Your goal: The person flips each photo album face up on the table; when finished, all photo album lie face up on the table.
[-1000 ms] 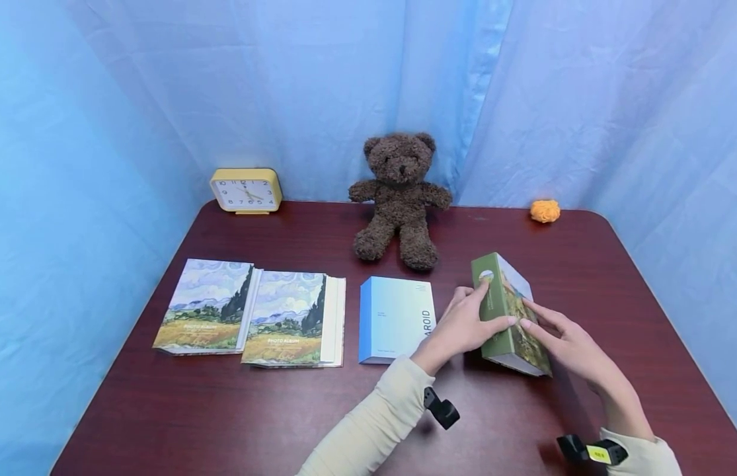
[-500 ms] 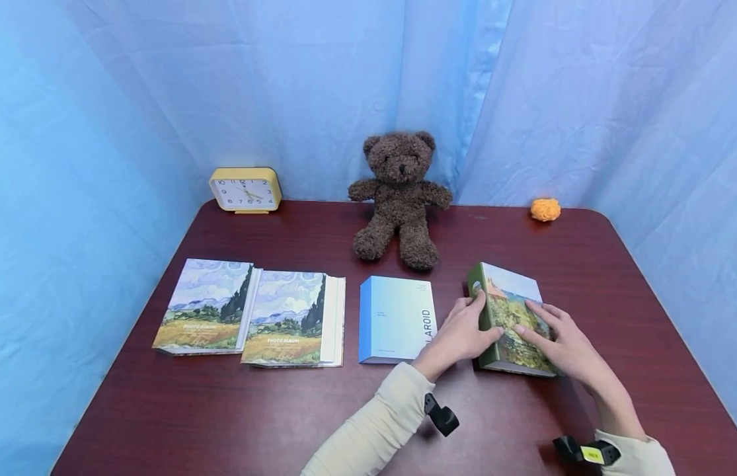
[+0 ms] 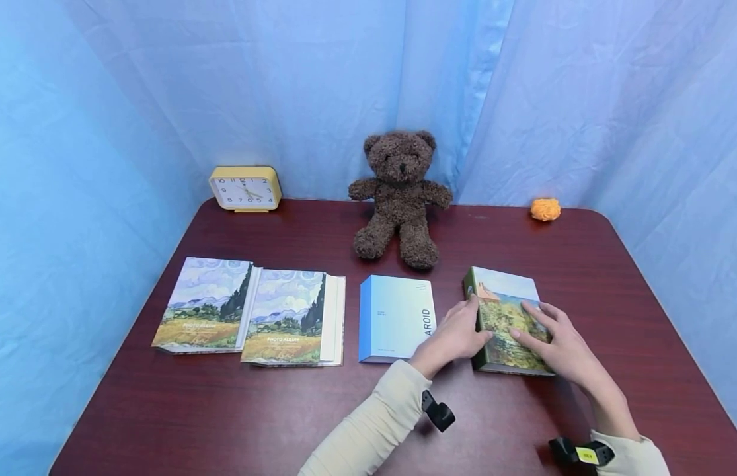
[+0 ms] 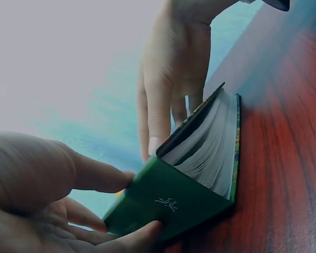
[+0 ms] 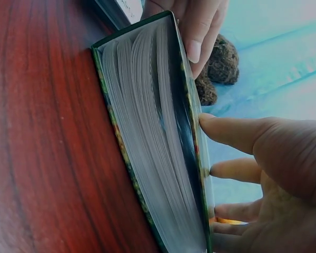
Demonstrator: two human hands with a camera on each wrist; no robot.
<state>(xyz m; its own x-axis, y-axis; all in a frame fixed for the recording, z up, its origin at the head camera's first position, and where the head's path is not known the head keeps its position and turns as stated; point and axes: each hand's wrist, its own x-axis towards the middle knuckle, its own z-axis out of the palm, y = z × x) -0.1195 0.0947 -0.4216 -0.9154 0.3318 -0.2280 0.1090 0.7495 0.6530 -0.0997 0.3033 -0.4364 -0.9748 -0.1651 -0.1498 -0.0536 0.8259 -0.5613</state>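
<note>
A thick photo album (image 3: 511, 324) with a green spine and a painted garden cover lies on the right of the table, cover up. My left hand (image 3: 454, 334) touches its spine, the thumb near the cover's edge. With its fingertips, my right hand (image 3: 561, 340) rests on the cover. In the left wrist view the green spine (image 4: 171, 203) faces the fingers of the left hand (image 4: 52, 190). The white page edges (image 5: 147, 105) show in the right wrist view, where the right hand's fingertips (image 5: 216, 126) meet the cover.
A blue album (image 3: 394, 317) lies just left of my left hand. Two matching landscape photo albums (image 3: 204, 304) lie farther left. At the back are a yellow clock (image 3: 246, 190), a brown teddy bear (image 3: 400, 198) and an orange puff (image 3: 545, 209). Blue curtains surround the table (image 3: 225, 410).
The green-spined album has tipped down from a tilted stance to lie flat, cover up. Both hands have followed it, shifting slightly left.
</note>
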